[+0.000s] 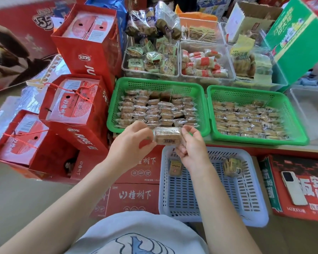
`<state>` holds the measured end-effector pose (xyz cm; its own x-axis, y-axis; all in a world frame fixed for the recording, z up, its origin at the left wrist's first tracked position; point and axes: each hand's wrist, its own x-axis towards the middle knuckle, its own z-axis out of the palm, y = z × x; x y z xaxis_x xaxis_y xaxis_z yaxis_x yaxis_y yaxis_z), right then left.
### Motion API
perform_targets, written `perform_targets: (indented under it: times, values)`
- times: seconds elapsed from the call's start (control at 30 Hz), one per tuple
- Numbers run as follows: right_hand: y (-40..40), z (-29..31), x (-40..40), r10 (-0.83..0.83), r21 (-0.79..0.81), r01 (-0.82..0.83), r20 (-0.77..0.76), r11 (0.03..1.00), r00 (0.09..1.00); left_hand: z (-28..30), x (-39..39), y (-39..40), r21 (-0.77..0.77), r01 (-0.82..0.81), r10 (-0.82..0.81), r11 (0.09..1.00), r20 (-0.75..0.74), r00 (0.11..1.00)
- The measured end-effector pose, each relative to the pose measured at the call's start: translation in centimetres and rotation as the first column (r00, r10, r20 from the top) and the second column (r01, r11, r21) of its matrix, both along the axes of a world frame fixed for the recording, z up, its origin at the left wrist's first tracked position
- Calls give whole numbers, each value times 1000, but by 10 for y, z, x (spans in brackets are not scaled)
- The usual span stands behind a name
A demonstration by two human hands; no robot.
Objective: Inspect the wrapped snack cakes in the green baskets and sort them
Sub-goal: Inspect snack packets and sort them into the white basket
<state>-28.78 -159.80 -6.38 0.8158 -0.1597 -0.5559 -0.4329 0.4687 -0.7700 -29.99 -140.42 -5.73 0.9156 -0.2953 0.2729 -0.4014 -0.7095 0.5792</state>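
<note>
Two green baskets: left basket (112,107), right basket (301,125), both packed with wrapped cakes. One cake (167,136), tan in clear wrap, pinched between left hand (131,143) and right hand (192,145) fingers. Below fingers: white basket (253,195), two cakes inside.

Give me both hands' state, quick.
Left hand: pinches the left end of a wrapped snack cake.
Right hand: pinches the same cake's right end.

two green baskets (159,83) (255,92), one white basket (253,208)
</note>
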Motion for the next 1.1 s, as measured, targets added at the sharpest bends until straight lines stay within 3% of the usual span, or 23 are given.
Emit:
perform_targets:
  times: [0.07,0.27,0.37,0.5,0.57,0.77,0.93,1.1]
  values:
    - [0,1,-2,8,13,-8,-9,1000,1000,-3,0,-2,54,51,-53,997,37,998]
    - [-5,-4,-4,-18,-13,17,-30,1000,999,-13,4,-9,6,0,0,1000,28,1000]
    - [-4,-5,-5,-28,-140,33,34,990,999,-17,8,-9,-102,0,-6,995,-54,999]
    - [-2,2,-9,217,-441,-147,111,885,970,-16,13,-7,-328,-137,45,935,-272,961]
    - [-1,3,-7,263,-528,-168,110,833,959,-18,18,-4,-417,-165,14,894,-343,939]
    - [-5,6,10,272,-427,-196,124,882,954,-21,33,-3,-578,-370,5,727,-535,845]
    - [-11,-3,46,321,-561,-230,68,796,945,-34,64,-9,-647,-501,-64,575,-646,761]
    - [-19,-15,98,430,-337,-397,26,854,903,-50,107,-17,-630,-602,-23,490,-700,714]
